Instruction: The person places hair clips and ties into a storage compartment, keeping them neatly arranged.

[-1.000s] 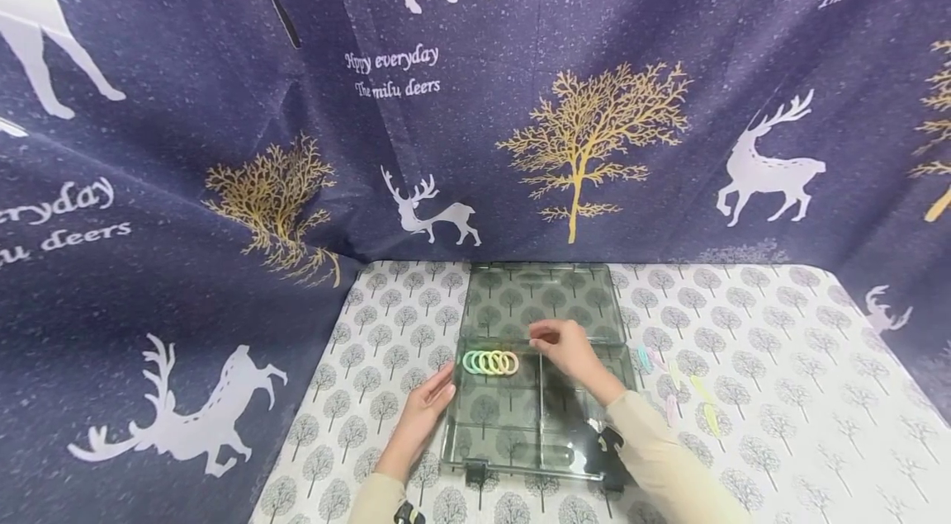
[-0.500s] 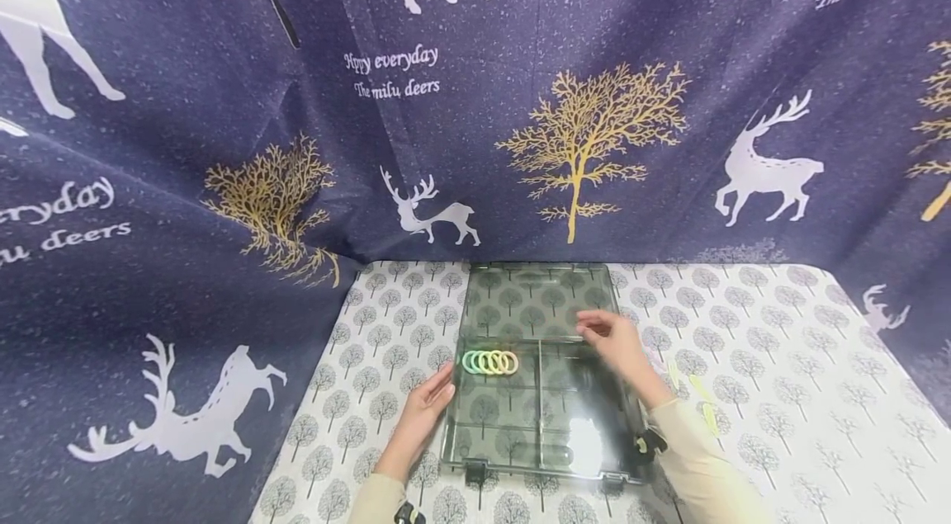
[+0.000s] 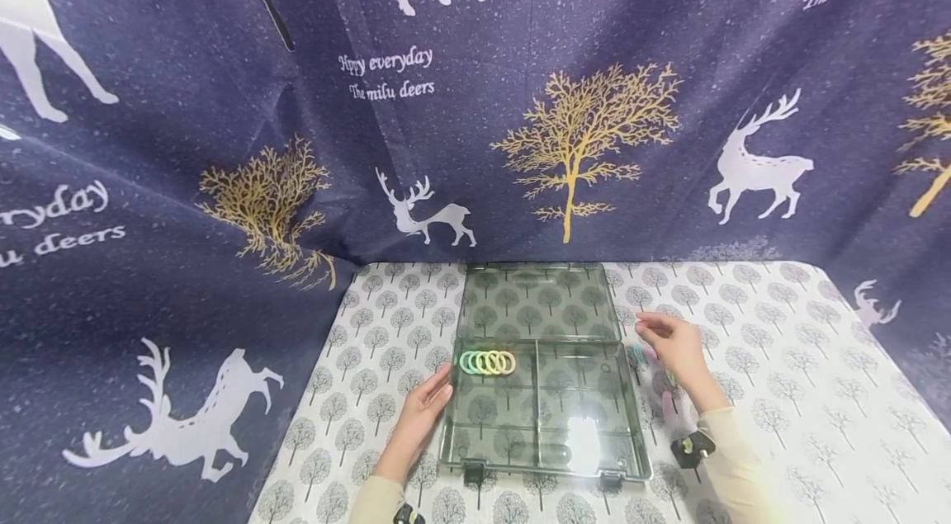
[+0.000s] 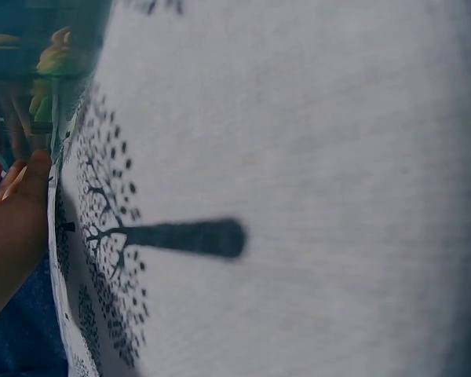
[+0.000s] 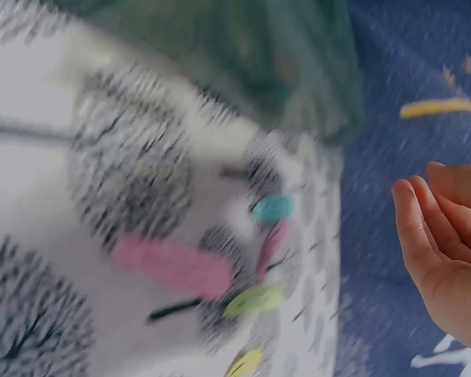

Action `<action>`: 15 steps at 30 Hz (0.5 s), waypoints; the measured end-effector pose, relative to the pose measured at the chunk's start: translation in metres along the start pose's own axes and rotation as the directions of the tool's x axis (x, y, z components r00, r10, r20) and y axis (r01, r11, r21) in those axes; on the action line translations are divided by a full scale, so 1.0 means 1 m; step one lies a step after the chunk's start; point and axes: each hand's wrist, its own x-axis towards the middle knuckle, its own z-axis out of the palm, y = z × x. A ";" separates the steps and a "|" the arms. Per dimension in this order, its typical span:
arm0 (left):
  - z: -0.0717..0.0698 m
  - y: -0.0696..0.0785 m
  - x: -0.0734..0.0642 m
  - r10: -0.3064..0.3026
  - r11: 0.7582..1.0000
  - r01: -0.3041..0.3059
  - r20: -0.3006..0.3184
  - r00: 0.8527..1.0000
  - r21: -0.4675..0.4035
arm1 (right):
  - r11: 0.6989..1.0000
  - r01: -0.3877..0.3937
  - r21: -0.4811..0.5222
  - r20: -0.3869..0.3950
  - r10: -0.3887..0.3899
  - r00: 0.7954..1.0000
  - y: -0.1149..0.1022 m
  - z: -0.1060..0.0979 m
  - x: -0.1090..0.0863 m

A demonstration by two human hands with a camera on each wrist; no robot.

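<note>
A transparent grey-green divided box lies on the table with its lid folded back. Pastel rings, green to yellow, overlap in a row in its back left compartment. My left hand rests against the box's left side, its fingers extended. Past the right side hovers my right hand, fingers loosely bent and nothing between them. Below and around it are small hair clips: a pink clip, a blue clip, a green clip and a yellow clip. The hand and forearm partly hide them in the head view.
A white tablecloth with a tree print covers the table. Behind it hangs a dark blue curtain with deer and trees. Two latches stick out from the box's front edge.
My right hand has moved right, from above the box's right compartment to beyond its right edge, over the hair clips. The left hand has stayed at the box's side.
</note>
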 end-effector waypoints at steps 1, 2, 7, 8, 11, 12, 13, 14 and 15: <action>0.000 -0.002 0.001 0.004 1.000 -0.004 -0.003 1.000 0.007 | 1.000 -0.013 -0.007 0.002 0.013 1.000 0.004 -0.002 -0.001; -0.001 -0.006 0.002 0.008 1.000 -0.007 -0.007 1.000 0.008 | 1.000 -0.021 -0.011 0.002 0.021 1.000 0.008 -0.003 -0.001; -0.001 -0.010 0.003 0.009 1.000 -0.008 -0.013 1.000 0.011 | 0.999 -0.049 -0.011 0.014 0.049 0.999 0.023 -0.004 -0.002; -0.001 -0.009 0.003 0.008 1.000 -0.008 -0.014 1.000 0.007 | 0.998 -0.057 -0.002 0.027 0.057 0.998 0.026 -0.004 -0.002; -0.001 -0.009 0.003 0.012 1.000 -0.012 -0.013 1.000 -0.007 | 0.996 -0.086 0.021 0.071 0.084 0.994 0.032 -0.003 -0.004; -0.001 -0.009 0.003 0.011 1.000 -0.011 -0.012 1.000 -0.016 | 0.996 -0.090 0.019 0.085 0.088 0.992 0.034 -0.002 -0.004; -0.001 -0.010 0.003 0.010 1.000 -0.010 -0.011 1.000 -0.021 | 0.995 -0.096 0.015 0.098 0.094 0.991 0.035 -0.002 -0.004; -0.001 -0.010 0.003 0.009 1.000 -0.009 -0.010 1.000 -0.024 | 0.995 -0.098 0.006 0.109 0.097 0.989 0.037 -0.002 -0.004; -0.001 -0.010 0.003 0.010 1.000 -0.010 -0.009 1.000 -0.025 | 0.995 -0.098 -0.008 0.118 0.098 0.988 0.039 -0.002 -0.004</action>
